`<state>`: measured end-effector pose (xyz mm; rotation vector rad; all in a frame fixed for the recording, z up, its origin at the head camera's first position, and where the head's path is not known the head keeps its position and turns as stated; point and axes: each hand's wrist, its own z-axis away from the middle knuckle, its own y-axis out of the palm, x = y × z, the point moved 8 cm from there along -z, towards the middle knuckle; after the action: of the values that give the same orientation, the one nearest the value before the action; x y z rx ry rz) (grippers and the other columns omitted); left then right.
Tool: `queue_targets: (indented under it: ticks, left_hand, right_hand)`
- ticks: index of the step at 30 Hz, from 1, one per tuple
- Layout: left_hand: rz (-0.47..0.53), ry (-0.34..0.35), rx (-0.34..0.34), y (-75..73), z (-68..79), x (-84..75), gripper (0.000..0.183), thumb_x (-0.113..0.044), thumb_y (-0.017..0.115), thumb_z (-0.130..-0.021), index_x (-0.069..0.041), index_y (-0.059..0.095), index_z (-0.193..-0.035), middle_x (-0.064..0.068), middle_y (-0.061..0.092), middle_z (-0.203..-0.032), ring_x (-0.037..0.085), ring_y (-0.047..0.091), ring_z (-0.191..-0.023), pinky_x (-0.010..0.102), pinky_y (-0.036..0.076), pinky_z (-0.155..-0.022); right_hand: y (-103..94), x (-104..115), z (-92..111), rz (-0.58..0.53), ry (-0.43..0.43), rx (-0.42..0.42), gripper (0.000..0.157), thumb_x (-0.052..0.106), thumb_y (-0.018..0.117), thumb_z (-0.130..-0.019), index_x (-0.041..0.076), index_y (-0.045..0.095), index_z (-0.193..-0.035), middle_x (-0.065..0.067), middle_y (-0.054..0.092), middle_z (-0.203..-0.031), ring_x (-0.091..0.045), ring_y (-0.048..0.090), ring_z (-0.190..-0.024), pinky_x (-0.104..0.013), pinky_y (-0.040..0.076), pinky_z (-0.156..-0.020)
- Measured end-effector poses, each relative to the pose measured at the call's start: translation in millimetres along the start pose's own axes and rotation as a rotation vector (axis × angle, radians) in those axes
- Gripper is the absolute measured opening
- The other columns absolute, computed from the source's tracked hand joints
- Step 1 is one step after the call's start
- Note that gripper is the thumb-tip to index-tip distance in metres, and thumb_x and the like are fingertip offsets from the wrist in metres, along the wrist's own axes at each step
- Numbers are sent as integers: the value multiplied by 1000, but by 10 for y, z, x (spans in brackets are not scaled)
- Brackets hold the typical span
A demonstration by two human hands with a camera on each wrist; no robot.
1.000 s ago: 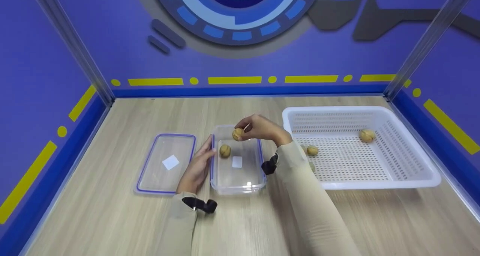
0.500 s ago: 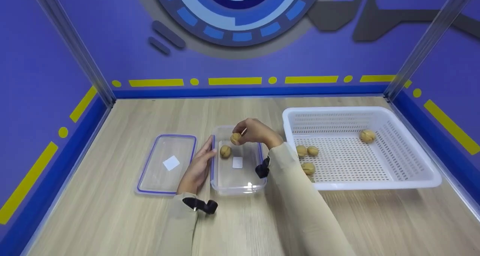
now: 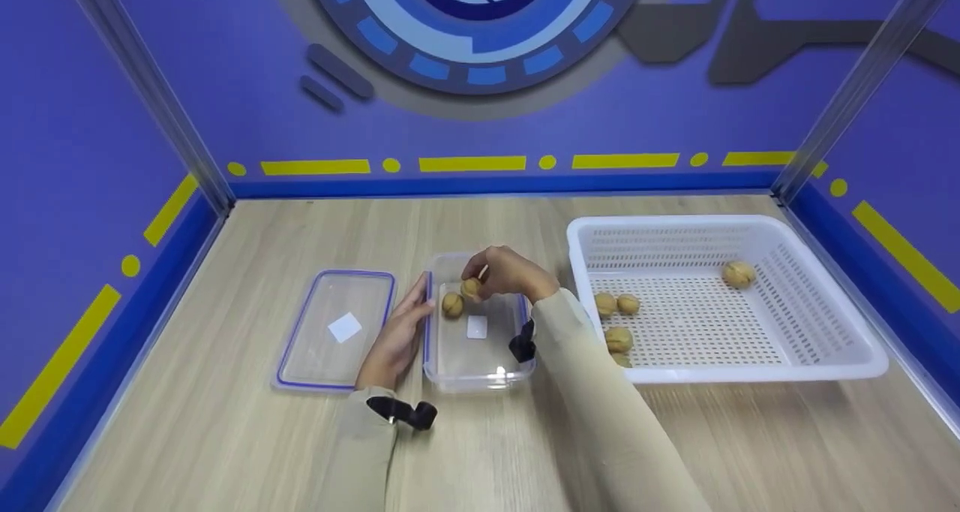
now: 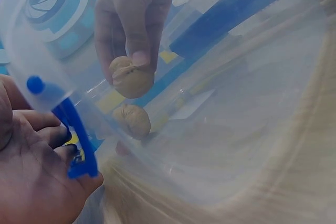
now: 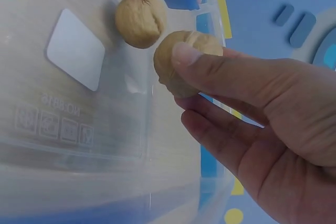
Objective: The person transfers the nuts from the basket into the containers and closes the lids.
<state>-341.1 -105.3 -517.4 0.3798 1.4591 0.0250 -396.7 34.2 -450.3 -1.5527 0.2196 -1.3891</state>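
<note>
Left arm (image 3: 356,452): in a long beige sleeve, reaching forward from the bottom edge of the head view.
Left hand (image 3: 391,339): turned on its side, palm facing right, fingers pointing forward, away from the body.
Left thumb (image 3: 422,309): spread apart from those fingers, pointing right.
Right arm (image 3: 607,399): in a matching sleeve, slanting forward and to the left from the bottom edge, right of centre.
Right wrist (image 3: 546,285): bent, turning the hand leftward.
Right hand (image 3: 510,273): farther forward than the left hand, near it without touching.
Right fingers (image 5: 223,134): curled in a pinch, the thumb (image 5: 226,77) opposite.
</note>
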Motion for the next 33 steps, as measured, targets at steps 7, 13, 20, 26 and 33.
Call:
queue_targets:
  ticks: [7,13,20,26,33]
  left_hand:
    - [-6,-2,3,5,2,7,63,-5,42,-97,-7,14,-154,11,0,-163,27,-8,-150,40,-5,-123]
    - [16,11,23,22,-2,12,64,-4,41,-96,-5,12,-154,12,-1,-163,27,-8,-150,39,-4,-123]
    - [25,24,21,23,0,-3,64,-3,41,-96,-3,13,-153,12,-1,-162,27,-8,-150,39,-4,-123]
    - [31,19,23,35,4,-7,64,-4,42,-97,-4,13,-153,11,0,-162,26,-7,-150,38,-3,-123]
    - [15,10,19,33,2,-3,64,-5,42,-97,-5,13,-153,11,0,-163,26,-7,-150,38,-3,-123]
  right_hand:
    - [75,-35,-16,51,37,30,36,-4,72,-76,5,71,-111,-11,72,-109,-24,67,-97,-34,57,-87]
    - [107,-8,-35,135,30,43,34,-4,73,-74,3,73,-107,-12,73,-106,-22,65,-92,-34,57,-86]
    - [127,-5,-38,173,51,61,32,-4,74,-72,3,73,-103,-11,73,-103,-19,64,-88,-32,56,-80]
    - [125,-15,-26,198,49,75,32,-4,73,-72,3,73,-103,-11,73,-103,-20,63,-89,-32,56,-80]
    - [126,-26,-15,201,77,97,35,-4,72,-75,3,71,-109,-12,71,-111,-25,65,-99,-37,56,-88]
